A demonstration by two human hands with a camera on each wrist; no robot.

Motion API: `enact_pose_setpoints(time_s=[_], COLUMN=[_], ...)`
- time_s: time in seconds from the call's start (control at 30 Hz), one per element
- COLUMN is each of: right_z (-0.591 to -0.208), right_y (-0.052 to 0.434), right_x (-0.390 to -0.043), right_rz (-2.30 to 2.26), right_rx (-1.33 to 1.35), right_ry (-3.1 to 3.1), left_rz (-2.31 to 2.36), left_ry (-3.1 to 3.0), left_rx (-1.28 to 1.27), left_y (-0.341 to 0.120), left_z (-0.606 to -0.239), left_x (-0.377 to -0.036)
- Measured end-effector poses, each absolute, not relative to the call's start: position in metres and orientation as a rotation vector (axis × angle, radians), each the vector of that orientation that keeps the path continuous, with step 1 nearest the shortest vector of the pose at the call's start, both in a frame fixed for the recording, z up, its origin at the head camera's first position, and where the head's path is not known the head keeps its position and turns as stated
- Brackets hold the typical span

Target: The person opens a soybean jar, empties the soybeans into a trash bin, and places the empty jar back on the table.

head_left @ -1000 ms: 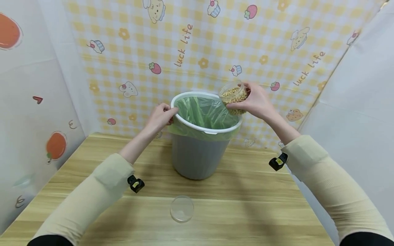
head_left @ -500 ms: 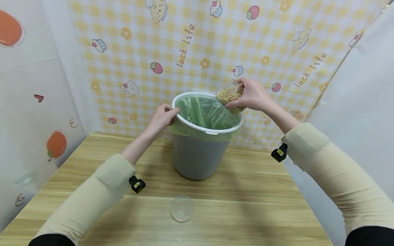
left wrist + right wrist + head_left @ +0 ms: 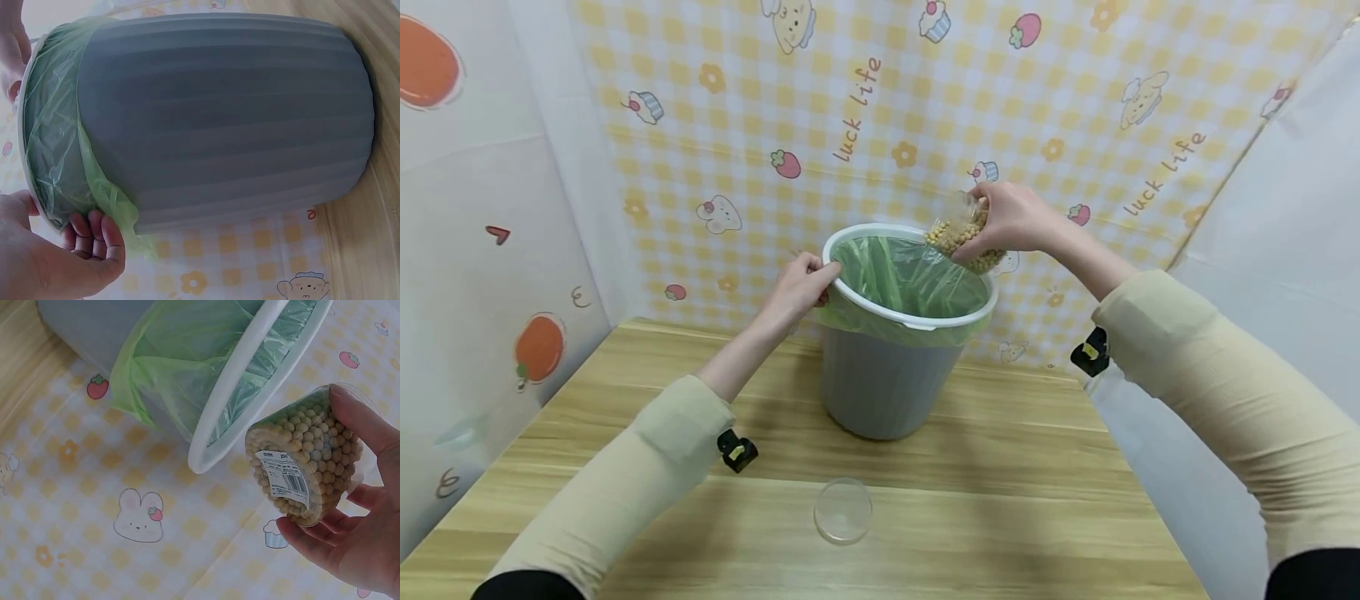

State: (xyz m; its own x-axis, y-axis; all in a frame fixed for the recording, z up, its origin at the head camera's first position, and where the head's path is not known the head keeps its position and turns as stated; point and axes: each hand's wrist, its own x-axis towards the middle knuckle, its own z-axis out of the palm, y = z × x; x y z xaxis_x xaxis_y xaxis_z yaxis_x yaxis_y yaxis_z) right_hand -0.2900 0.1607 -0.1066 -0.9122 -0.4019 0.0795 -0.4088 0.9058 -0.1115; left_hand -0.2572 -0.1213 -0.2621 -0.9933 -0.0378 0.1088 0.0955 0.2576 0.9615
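Note:
A grey trash can (image 3: 887,383) with a white rim ring (image 3: 917,320) and a green plastic liner (image 3: 880,271) stands on the table. My left hand (image 3: 801,283) grips the rim at its left side, fingers curled under the liner's overhang, as the left wrist view shows. Above the right part of the rim, my right hand (image 3: 1018,218) holds a clear jar (image 3: 306,465) of soybeans, tilted with its mouth toward the can's opening. A white barcode label (image 3: 284,478) shows on the jar's bottom. The beans lie close to the mouth; none is seen falling.
A round clear lid (image 3: 843,511) lies on the wooden table (image 3: 1000,475) in front of the can. Right behind the can hangs a yellow checked cloth (image 3: 737,125). White sheets (image 3: 1277,250) flank the table on the left and right.
My right hand has raised and tipped the jar further toward the can, and the beans have shifted to its mouth. The left hand keeps its hold on the rim.

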Motion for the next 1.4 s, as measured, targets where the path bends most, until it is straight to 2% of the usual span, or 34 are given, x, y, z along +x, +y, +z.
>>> enact_pose_setpoints(time_s=[0.67,1.4], right_z=[-0.094,-0.100], right_y=[0.156,0.137], right_x=[-0.294,-0.294], right_rz=[0.061,-0.040], right_rx=[0.670,0.748], right_ry=[-3.082,-3.044], left_rz=[-1.839,-1.851], left_ry=[-2.381,-2.371], left_rx=[-0.068,-0.069], left_y=[-0.120,-0.119], left_z=[-0.266,-0.266], left_x=[-0.257,-0.256])
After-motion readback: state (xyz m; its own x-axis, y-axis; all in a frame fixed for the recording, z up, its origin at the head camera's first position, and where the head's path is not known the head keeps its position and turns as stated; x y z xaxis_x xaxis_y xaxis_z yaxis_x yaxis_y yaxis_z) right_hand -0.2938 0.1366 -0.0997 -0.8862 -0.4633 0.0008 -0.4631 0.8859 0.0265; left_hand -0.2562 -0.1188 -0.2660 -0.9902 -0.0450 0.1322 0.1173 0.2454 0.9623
